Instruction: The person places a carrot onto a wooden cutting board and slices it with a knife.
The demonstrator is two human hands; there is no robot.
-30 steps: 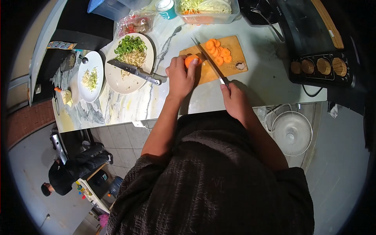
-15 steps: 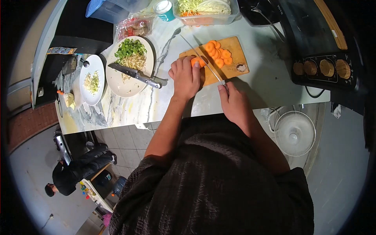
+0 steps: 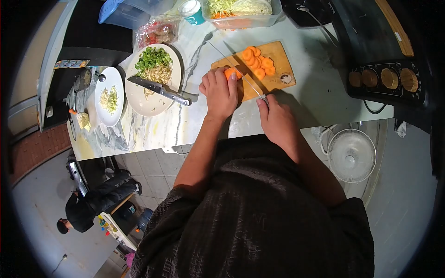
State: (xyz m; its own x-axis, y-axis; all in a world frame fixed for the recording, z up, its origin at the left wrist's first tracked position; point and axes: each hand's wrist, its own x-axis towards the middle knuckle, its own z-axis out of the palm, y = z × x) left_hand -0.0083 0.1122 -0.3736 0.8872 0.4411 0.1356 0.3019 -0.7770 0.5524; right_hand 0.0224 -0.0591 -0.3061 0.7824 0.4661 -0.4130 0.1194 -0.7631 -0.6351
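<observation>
My left hand (image 3: 220, 95) is closed over a carrot piece (image 3: 233, 73) on the left part of a wooden cutting board (image 3: 274, 50). In my right hand (image 3: 276, 115) is the handle of a long, thin-bladed knife (image 3: 245, 80). Its blade slants up and left across the board, right beside the carrot piece. Several round carrot slices (image 3: 260, 63) lie in a loose cluster to the right of the blade. A small round pale spot (image 3: 287, 78) shows near the board's right corner. My left fingers hide part of the carrot.
Left of the board, a second knife (image 3: 158, 90) rests across a plate (image 3: 147, 109) of chopped greens and sprouts. Beyond it is a smaller oval plate (image 3: 110, 121). A plastic container (image 3: 245, 22) of vegetables stands behind the board, an appliance with knobs (image 3: 382, 85) at right. A person (image 3: 88, 206) is at lower left.
The knife blade has shifted slightly and tilts a little differently beside the carrot piece. Both hands stay nearly in place, and the whole view has moved slightly.
</observation>
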